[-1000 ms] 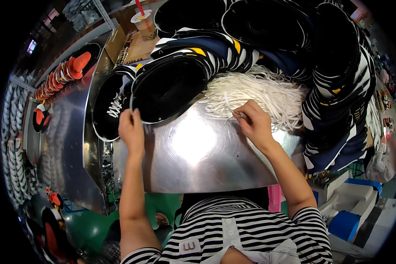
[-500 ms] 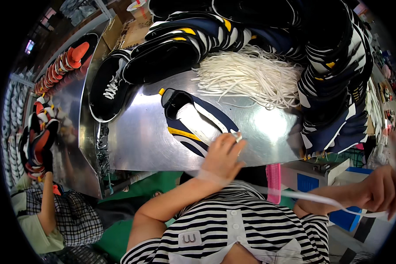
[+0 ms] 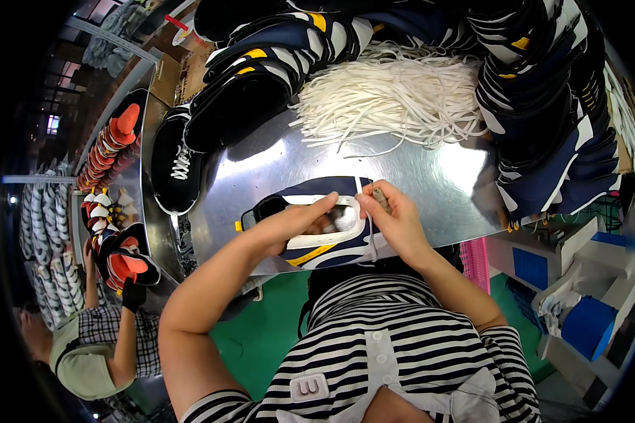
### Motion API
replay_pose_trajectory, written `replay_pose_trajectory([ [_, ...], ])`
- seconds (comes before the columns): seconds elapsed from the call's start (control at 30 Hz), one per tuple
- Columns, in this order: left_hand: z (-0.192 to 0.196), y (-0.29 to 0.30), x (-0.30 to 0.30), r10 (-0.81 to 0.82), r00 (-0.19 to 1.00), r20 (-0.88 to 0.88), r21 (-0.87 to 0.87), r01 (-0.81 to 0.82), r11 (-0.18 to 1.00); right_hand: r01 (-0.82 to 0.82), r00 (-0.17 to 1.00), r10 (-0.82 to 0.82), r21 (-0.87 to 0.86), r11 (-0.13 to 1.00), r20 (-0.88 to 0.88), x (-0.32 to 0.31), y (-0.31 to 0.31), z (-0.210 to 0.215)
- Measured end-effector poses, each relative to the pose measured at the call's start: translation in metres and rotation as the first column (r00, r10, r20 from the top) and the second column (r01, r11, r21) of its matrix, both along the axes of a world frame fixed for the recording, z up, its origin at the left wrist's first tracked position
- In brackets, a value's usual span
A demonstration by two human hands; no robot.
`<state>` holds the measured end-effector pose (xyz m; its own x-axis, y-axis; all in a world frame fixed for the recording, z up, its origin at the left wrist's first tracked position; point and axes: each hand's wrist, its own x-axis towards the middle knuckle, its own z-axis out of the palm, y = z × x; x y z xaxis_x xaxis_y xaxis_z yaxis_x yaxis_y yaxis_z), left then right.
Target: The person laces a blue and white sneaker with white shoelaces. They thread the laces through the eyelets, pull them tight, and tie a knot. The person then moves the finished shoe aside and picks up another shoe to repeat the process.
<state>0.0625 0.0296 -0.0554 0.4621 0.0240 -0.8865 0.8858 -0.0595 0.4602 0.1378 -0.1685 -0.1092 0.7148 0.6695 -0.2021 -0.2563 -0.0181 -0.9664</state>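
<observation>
A navy shoe upper with white trim and a yellow stripe lies sideways on the metal table, its heel to the left. My left hand grips it at the opening: the thumb is over the white rim and the fingers, partly hidden, reach inside. By the toe end, my right hand is closed in a pinch at the eyelet edge, with a tan wrap on one finger. A white shoelace runs from its fingertips across the upper, one end extending beyond the far side.
Beyond the upper lies a heap of white laces. Stacked navy uppers rise at right, more uppers behind left. A laced black shoe sits at the table's left. Another person handles orange-lined uppers. A pink basket is below the edge.
My right hand has come in from the far right with the lace to the upper's toe. My left hand has shifted from the toe into the opening. The upper has turned more sideways.
</observation>
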Motion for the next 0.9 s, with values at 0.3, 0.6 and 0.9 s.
replay_pose_trajectory([
  [0.3, -0.017, -0.050, 0.000, 0.548, 0.767, 0.334, -0.669, -0.216, 0.711, 0.038, 0.982, -0.024, 0.074, 0.997, -0.185, 0.010, -0.014, 0.027],
  [0.6, -0.018, -0.050, -0.007, 0.548, 0.632, 0.548, -0.408, -0.370, 0.835, -0.047, 0.994, 0.061, -0.148, 0.988, 0.092, 0.000, -0.021, 0.043],
  [0.9, -0.011, -0.066, -0.017, 0.381, 0.559, 0.737, -0.166, -0.397, 0.903, -0.098, 0.962, 0.158, -0.260, 0.961, 0.222, -0.002, -0.031, 0.040],
])
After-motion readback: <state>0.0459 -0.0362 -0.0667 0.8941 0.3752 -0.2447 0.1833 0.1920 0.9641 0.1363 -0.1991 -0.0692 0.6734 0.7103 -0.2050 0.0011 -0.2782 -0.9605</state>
